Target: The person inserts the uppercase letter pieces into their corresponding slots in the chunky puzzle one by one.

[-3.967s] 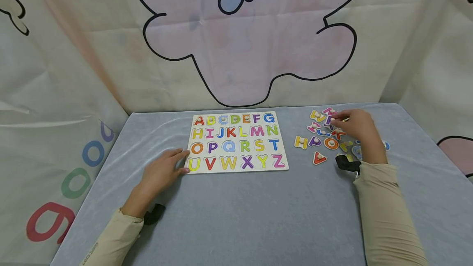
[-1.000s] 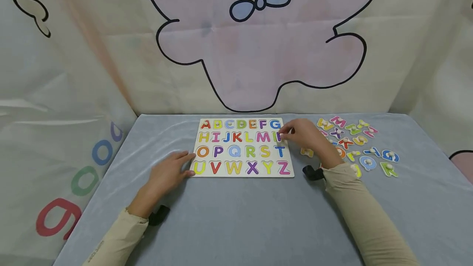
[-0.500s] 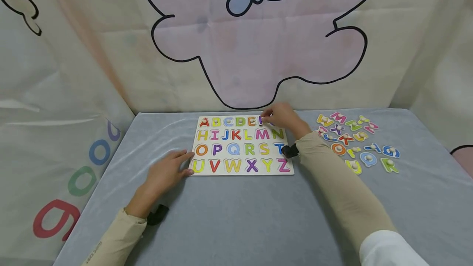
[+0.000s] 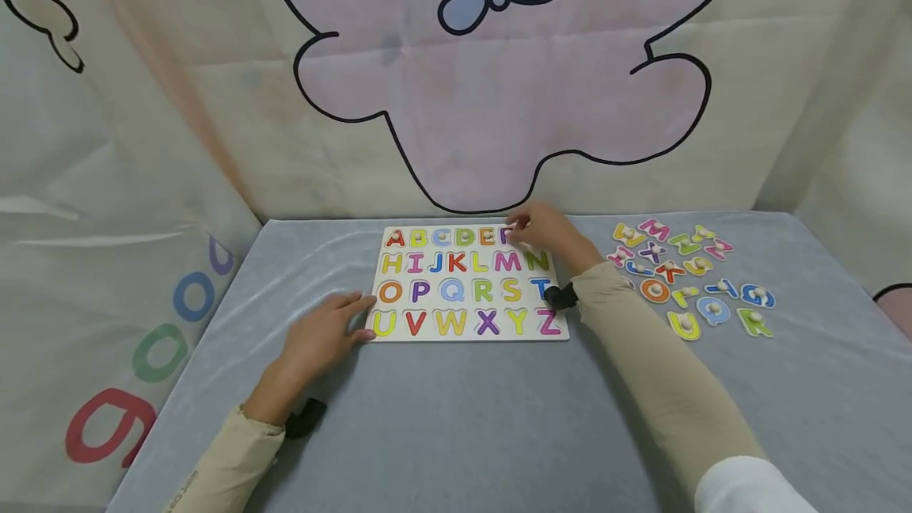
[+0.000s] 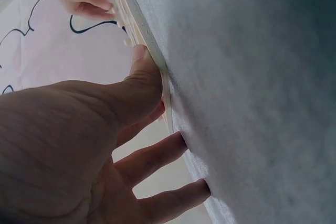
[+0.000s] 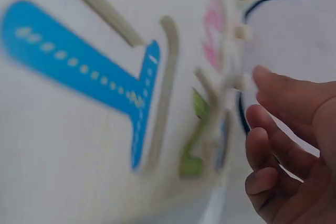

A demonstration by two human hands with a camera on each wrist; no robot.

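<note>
A white alphabet puzzle board [image 4: 436, 305] lies on the table with rows of coloured letters. My left hand [image 4: 321, 343] touches its left edge. In the left wrist view the thumb [image 5: 144, 72] presses the board's edge, and other fingertips rest on the cloth. My right hand [image 4: 545, 232] is over the top right corner, beside the purple letter F piece [image 4: 504, 236], partly covering the G. Up close in the right wrist view, thumb and fingers are apart and loosely bent, holding nothing, near pale knobs [image 6: 239, 82]. Letters A to E in the top row carry knobs.
Several loose knobbed letters lie to the right, among them an orange O [image 4: 654, 291], a blue G [image 4: 758, 296] and a yellow U [image 4: 685, 326]. My right sleeve [image 4: 655, 362] hides part of the cloth-covered table [image 4: 456, 434]. A printed curtain [image 4: 456, 101] hangs behind.
My right hand went from the loose letters to the board carrying the purple F piece, reached the F place in the top row, and has let go. My left hand stays at the board's edge.
</note>
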